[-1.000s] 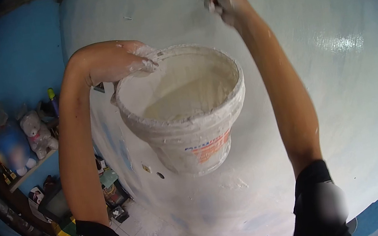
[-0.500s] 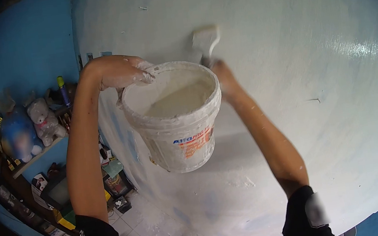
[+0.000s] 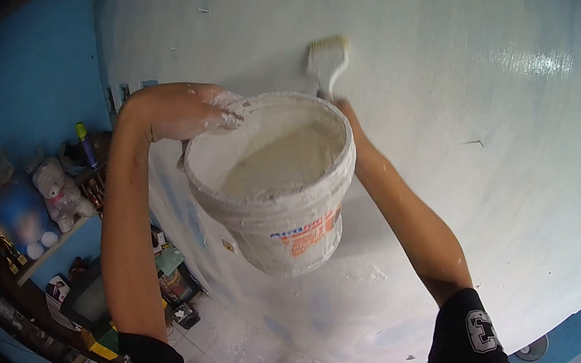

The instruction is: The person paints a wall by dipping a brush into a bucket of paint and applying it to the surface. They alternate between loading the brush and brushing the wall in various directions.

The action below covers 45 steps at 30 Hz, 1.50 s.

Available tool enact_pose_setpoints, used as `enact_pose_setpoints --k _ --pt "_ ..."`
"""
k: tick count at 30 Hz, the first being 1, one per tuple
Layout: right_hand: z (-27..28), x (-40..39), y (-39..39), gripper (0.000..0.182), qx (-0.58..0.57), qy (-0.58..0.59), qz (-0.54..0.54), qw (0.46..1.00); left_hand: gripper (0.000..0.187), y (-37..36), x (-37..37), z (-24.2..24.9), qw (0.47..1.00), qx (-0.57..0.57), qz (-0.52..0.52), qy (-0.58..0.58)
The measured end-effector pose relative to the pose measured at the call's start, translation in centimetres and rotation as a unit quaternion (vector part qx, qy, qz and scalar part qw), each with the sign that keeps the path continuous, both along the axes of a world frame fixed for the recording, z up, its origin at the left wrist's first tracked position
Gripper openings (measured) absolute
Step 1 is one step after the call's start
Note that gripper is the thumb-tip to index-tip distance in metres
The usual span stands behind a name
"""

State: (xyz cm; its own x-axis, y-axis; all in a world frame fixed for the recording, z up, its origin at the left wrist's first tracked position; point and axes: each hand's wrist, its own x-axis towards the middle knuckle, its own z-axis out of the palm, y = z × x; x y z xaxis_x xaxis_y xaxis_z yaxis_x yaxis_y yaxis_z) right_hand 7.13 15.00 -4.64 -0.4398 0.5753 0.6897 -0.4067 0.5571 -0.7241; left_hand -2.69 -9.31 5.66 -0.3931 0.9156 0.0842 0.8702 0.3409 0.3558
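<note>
Mid-frame, the bucket is clasped at the rim by the left hand; upper centre, the brush is grasped by the half-hidden right hand.

- Right hand: mostly hidden behind white, smeared plastic bucket
- White flat paintbrush: handle end hidden
- Left hand: most fingers hidden behind bucket
- Orange-and-blue label print: too blurred to read
- Black fabric sleeves: cut off by bottom edge

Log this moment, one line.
left hand: grips bucket by rim | right hand: partly hidden, holds brush, bristles up | brush: in front of whitish wall
</note>
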Motion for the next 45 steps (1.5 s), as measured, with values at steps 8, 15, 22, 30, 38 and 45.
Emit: enact_pose_setpoints --k 8,15,22,30,38,45 --pt "17.8 3.0 0.8 0.025 0.151 -0.005 0.02 0.988 0.047 -1.2 1.3 1.0 0.999 0.034 -0.005 -0.009" --pt "8.4 2.1 5.3 0.04 0.061 -0.028 -0.016 0.998 0.047 -0.3 2.6 0.8 1.0 0.015 -0.023 -0.013" --pt "-0.1 5.0 -3.2 0.034 0.025 -0.054 -0.009 0.998 0.05 -1.3 0.0 0.2 0.995 0.006 -0.077 0.063" --pt "20.3 -2.0 -1.6 0.027 0.103 -0.062 0.032 0.992 0.053 -1.8 1.1 -0.4 1.0 -0.02 0.012 0.018" --pt "1.3 -2.7 -2.8 0.027 -0.119 -0.062 0.071 0.988 0.051 -3.6 1.9 -1.0 0.999 -0.038 0.018 0.034" --pt "14.5 -0.7 -1.0 0.022 0.115 0.013 0.053 0.992 0.049 -3.6 1.9 -0.5 0.997 -0.033 0.038 0.051"
